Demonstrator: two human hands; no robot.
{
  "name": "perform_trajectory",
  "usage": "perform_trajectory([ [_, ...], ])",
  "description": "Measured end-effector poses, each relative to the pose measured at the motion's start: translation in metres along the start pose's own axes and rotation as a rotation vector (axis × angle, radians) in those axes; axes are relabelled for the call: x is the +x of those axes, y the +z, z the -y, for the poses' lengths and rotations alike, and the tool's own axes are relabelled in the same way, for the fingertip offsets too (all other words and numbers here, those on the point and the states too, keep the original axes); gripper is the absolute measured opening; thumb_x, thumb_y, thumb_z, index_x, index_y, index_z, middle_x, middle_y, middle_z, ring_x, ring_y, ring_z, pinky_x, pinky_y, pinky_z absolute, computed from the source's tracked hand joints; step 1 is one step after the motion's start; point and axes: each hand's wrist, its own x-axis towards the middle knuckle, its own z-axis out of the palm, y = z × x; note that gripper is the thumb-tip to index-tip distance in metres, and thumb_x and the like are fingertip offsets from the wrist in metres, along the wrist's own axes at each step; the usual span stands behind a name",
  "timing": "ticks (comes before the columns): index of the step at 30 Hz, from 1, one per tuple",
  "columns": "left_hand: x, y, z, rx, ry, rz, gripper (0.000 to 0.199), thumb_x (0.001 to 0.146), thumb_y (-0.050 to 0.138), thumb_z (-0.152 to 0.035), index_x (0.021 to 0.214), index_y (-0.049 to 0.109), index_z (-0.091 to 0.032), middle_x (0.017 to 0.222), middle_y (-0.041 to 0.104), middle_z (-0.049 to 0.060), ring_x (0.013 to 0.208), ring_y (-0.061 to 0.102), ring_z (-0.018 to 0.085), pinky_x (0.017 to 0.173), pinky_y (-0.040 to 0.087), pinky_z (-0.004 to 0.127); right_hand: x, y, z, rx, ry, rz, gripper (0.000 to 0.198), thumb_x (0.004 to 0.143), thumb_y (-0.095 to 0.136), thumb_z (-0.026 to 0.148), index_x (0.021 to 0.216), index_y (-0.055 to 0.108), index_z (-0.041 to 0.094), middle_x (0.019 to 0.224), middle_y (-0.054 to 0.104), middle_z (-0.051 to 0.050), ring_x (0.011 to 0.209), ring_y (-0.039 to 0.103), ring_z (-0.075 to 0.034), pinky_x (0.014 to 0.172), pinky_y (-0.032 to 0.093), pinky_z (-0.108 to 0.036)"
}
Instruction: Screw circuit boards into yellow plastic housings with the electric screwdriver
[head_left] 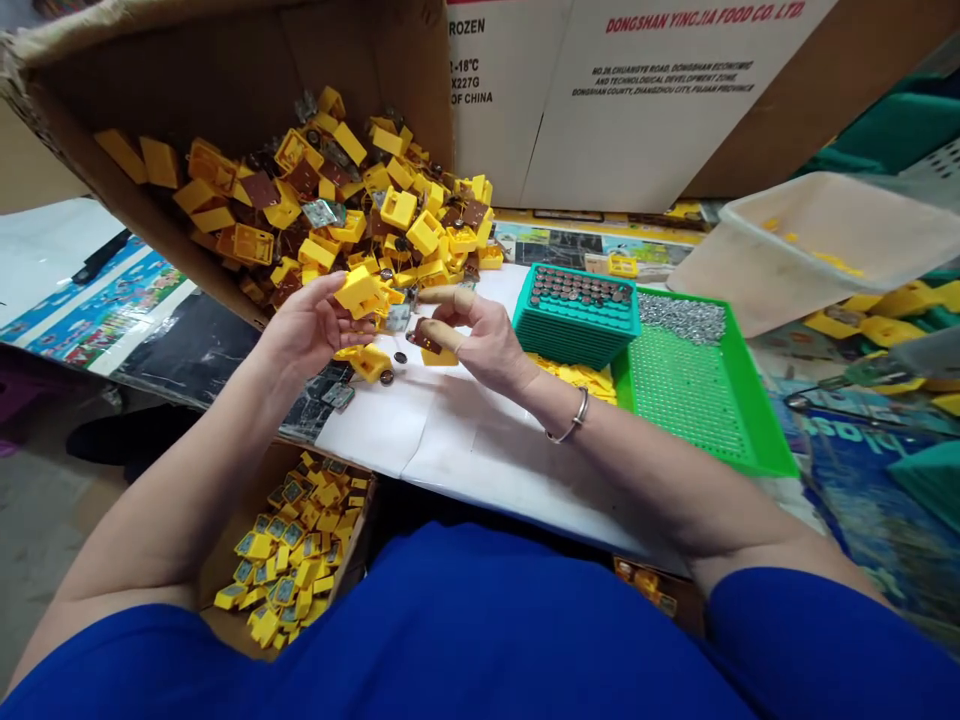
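My left hand [319, 318] is closed around a small yellow plastic housing [358, 291], gripping it between thumb and fingers. Close to its right, my right hand [484, 340] wears tan finger covers and pinches a small dark-brown board [427, 337] at its fingertips. A silvery plate [398, 317] shows between the two hands; what supports it is unclear. Below them on the white work surface [450, 430] lie another yellow housing [370, 362], small dark round pieces [400, 357] and a grey square plate [338, 396].
A tipped cardboard box [225, 60] spills yellow housings and brown boards behind my hands. Stacked teal trays [577, 335] hold round dark pieces. A green tray [757, 420] contains small metal parts [682, 318]. Another box [360, 520] of yellow housings sits below; a translucent bin [810, 250] stands right.
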Motion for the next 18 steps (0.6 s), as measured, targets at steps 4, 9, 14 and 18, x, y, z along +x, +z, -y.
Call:
perform_trajectory([
  [4, 0.002, -0.009, -0.005, -0.079, 0.019, -0.055, 0.031, 0.075, 0.063, -0.044, 0.088, 0.069, -0.017, 0.078, 0.072, 0.008, 0.062, 0.065, 0.018, 0.062, 0.058, 0.031, -0.010, -0.002, -0.006, -0.048, 0.058, 0.171, 0.033, 0.085, 0.058, 0.025, 0.117, 0.062, 0.018, 0.074, 0.069, 0.001, 0.069, 0.069, -0.014, 0.075, 0.056, -0.030],
  [9, -0.009, -0.007, -0.018, -0.088, 0.070, 0.045, 0.031, 0.077, 0.059, -0.046, 0.089, 0.068, -0.019, 0.075, 0.069, 0.007, 0.062, 0.061, 0.018, 0.063, 0.056, 0.034, -0.010, -0.002, -0.021, -0.435, 0.063, 0.189, 0.032, 0.077, 0.065, 0.018, 0.109, 0.066, 0.015, 0.103, 0.067, -0.010, 0.100, 0.065, -0.022, 0.097, 0.051, -0.044],
  [14, -0.030, 0.012, -0.034, -0.109, 0.125, 0.218, 0.029, 0.084, 0.055, -0.041, 0.090, 0.071, -0.018, 0.074, 0.069, 0.006, 0.060, 0.059, 0.017, 0.055, 0.051, 0.031, 0.002, 0.003, -0.012, -0.073, 0.161, 0.207, 0.054, 0.076, 0.067, 0.025, 0.129, 0.054, 0.022, 0.134, 0.054, -0.011, 0.105, 0.064, -0.020, 0.086, 0.058, -0.038],
  [18, -0.048, 0.029, -0.040, -0.115, 0.141, 0.270, 0.028, 0.088, 0.051, -0.037, 0.090, 0.071, -0.018, 0.080, 0.071, 0.005, 0.061, 0.062, 0.017, 0.053, 0.049, 0.029, 0.000, 0.000, 0.005, 0.384, 0.363, 0.327, 0.049, 0.075, 0.070, 0.024, 0.122, 0.056, 0.024, 0.114, 0.067, -0.005, 0.092, 0.067, -0.015, 0.076, 0.060, -0.028],
])
